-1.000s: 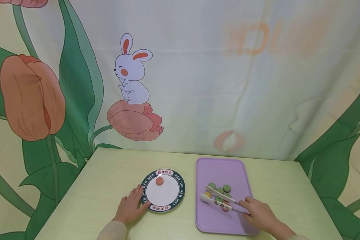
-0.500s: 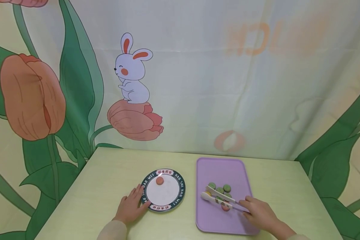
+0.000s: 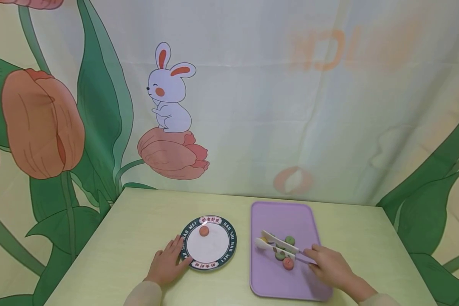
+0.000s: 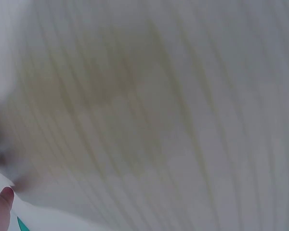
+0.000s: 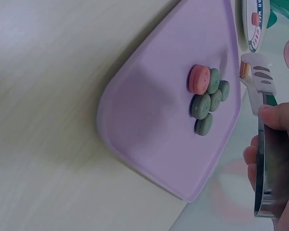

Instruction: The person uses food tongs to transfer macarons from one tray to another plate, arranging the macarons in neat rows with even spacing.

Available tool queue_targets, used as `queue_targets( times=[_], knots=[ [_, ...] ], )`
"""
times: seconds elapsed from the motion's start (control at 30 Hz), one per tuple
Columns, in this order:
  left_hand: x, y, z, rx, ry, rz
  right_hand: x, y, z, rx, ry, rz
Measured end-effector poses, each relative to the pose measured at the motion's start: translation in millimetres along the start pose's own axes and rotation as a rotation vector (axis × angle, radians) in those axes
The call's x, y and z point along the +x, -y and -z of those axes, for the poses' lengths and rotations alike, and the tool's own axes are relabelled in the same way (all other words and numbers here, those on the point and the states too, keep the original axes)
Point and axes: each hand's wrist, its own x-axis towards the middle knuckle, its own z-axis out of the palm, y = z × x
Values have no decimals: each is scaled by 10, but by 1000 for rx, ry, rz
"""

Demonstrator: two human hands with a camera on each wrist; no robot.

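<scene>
My right hand [image 3: 330, 264] grips a pair of tongs [image 5: 272, 159] with white tips and metal arms. Pinched between the tips is a yellow macaron [image 5: 243, 70], held above the purple tray [image 3: 279, 284]. Under the tongs on the tray lie a pink macaron [image 5: 199, 79] and several green macarons [image 5: 201, 106], partly covered in the head view. My left hand [image 3: 169, 262] rests with fingers extended at the left rim of a round plate [image 3: 207, 248]. One orange-pink macaron [image 3: 204, 230] sits on that plate, toward its back.
Plate and tray stand side by side on a pale table [image 3: 137, 212], with a gap between them. A printed curtain [image 3: 245, 106] with a rabbit and tulips hangs behind the table's far edge. The left wrist view shows mostly a blurred pale surface.
The tongs have risen slightly from the tray with the yellow macaron between their tips, uncovering more of the pink macaron. My left hand and the plate stay in place.
</scene>
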Motion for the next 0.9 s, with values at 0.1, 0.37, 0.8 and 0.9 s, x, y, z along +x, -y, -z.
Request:
queue_targets(
  times=[0.1, 0.37, 0.8, 0.9],
  knots=[
    [-7, 2, 2, -2, -3, -5, 31, -4, 0, -7, -22, 10],
    [-2, 21, -25, 0, -14, -6, 85, -1, -19, -3, -38, 25],
    [4, 19, -22, 3, -7, 2, 229, 49, -56, -2, -63, 54],
    [5, 12, -20, 2, -6, 3, 261, 65, -68, 6, -62, 57]
  ],
)
